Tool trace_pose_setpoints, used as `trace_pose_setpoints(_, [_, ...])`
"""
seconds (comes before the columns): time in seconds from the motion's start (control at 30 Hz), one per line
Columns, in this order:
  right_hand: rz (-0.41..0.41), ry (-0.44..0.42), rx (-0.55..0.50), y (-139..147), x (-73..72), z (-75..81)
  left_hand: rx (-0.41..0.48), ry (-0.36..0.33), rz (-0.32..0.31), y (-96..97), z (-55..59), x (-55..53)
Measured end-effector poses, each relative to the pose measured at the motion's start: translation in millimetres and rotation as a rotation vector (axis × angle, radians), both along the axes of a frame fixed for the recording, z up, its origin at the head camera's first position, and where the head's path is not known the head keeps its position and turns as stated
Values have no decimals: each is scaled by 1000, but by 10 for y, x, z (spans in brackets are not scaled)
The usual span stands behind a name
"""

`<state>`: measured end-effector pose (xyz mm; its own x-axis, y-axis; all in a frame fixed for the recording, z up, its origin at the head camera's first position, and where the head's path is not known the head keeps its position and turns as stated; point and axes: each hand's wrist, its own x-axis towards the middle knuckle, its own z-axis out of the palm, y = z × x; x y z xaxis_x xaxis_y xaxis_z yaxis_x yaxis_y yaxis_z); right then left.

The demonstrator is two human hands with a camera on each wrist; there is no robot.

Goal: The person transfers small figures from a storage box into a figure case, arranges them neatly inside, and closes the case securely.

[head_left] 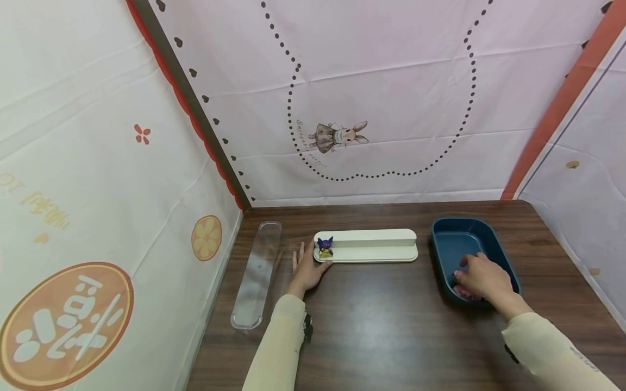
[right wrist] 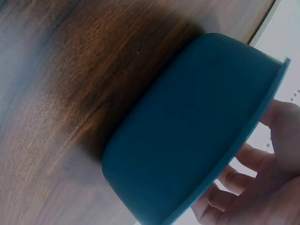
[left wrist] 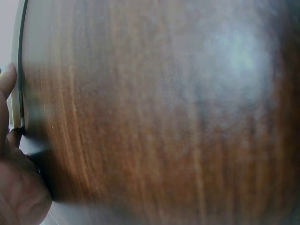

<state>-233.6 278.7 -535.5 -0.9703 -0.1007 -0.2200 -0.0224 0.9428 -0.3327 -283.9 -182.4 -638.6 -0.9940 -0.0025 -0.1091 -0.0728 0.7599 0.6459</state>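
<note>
A long cream-white display stand [head_left: 371, 253] with a raised back step lies across the table. On its left end stands a small figurine [head_left: 325, 247], dark purple above and yellow below. My left hand [head_left: 308, 271] touches that left end, thumb at the front edge and the other fingers extended beside the end. To the right, my right hand [head_left: 484, 278] reaches over the rim into a dark blue bin [right wrist: 187, 122], fingers bent downward. Pinkish small items [head_left: 464, 293] lie beneath the fingers in the bin. Whether the fingertips pinch one is hidden.
A clear plastic long cover [head_left: 256, 277] lies at the left of the wooden table [head_left: 376, 326]. Printed cloth walls [head_left: 391, 108] rise behind the table and on both sides.
</note>
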Motion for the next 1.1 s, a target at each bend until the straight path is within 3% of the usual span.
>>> trace_pose_setpoints(0.63, [-72, -54, 25, -119, -78, -40, 14, 25, -11, 6, 51, 40])
trace_pose_setpoints(1.1, [-31, 10, -5, -72, -68, 40, -35, 10, -12, 2, 93, 53])
